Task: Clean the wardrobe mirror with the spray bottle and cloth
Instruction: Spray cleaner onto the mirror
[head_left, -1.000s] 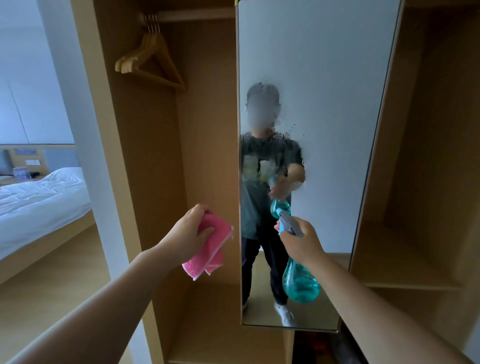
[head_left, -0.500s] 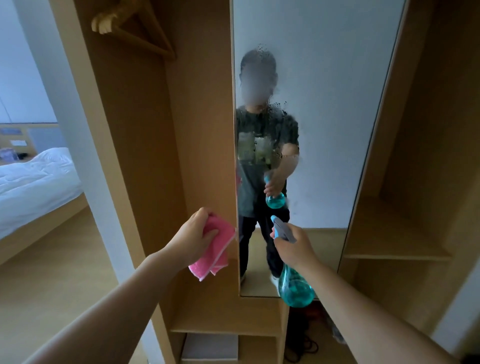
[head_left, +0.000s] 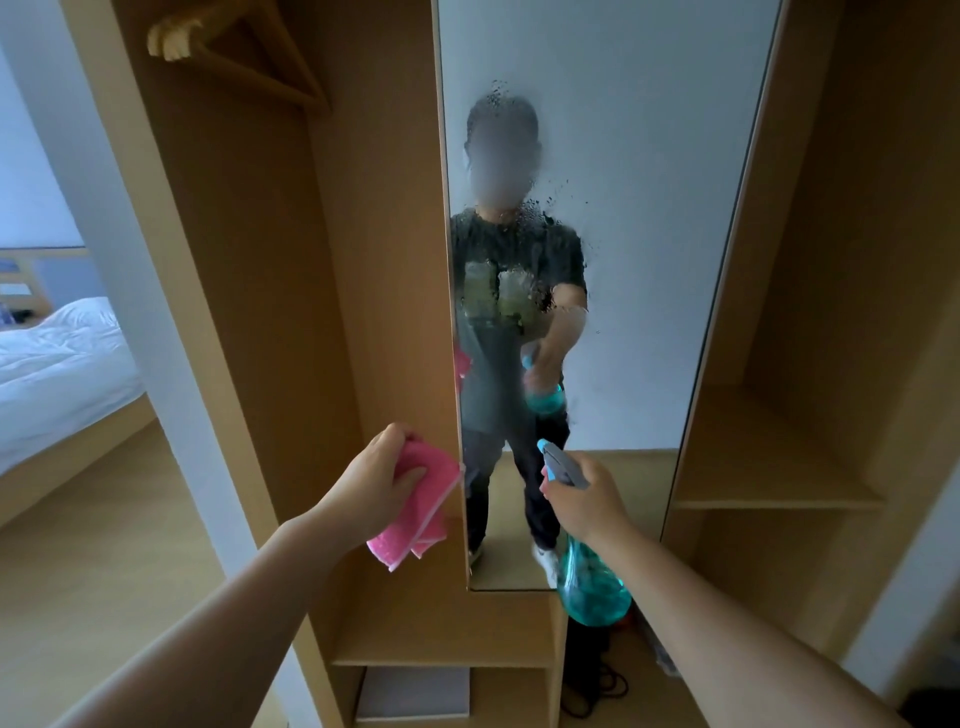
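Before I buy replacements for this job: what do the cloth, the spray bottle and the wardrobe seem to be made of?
The cloth: pink, soft, nubby, drooping in folds; probably microfibre. The spray bottle: glossy translucent teal plastic body, opaque grey and blue trigger head. The wardrobe: pale matte wood-look panels; the even surface suggests laminate or veneer, but solid wood cannot be ruled out.

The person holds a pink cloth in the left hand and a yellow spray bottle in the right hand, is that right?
Not quite. The spray bottle in the right hand is teal, not yellow, as the head view shows. The pink cloth is indeed in the left hand.
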